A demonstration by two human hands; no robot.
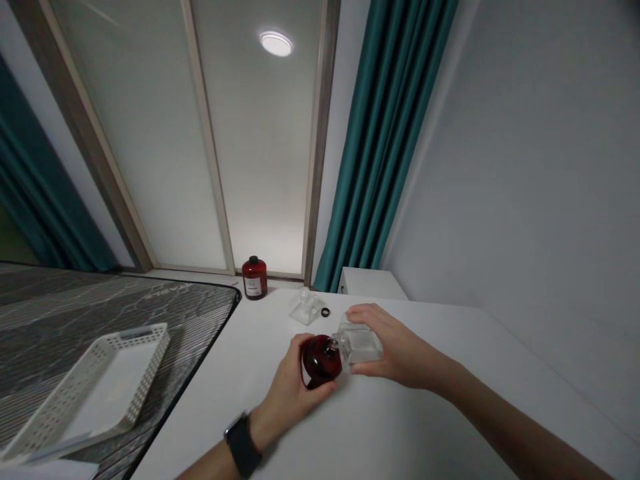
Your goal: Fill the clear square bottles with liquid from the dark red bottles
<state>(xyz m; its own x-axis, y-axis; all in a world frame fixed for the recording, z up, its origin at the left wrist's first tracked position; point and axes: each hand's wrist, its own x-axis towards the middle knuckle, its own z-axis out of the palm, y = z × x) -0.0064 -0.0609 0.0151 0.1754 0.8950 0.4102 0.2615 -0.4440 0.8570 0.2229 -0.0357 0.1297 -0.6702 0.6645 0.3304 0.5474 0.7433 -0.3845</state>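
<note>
My left hand (290,387), with a dark watch on its wrist, is wrapped round a dark red glass bottle (320,360) with no cap on its neck. In my right hand (385,347) is a clear, square-sided glass bottle (364,343), tipped on its side. Its neck meets the mouth of the red bottle; whether liquid runs between them I cannot tell. Beyond my hands, a clear pyramid-shaped piece with a round knob (306,307) lies on the white table (400,427). A small black ring (325,312) is beside it.
Another red bottle (255,280), with a black cap and a white label, stands at the table's far left corner. To the left, a white perforated basket (145,373) rests on a grey patterned surface (195,310). A white cabinet (373,283) stands behind the table, near the green curtain (380,147).
</note>
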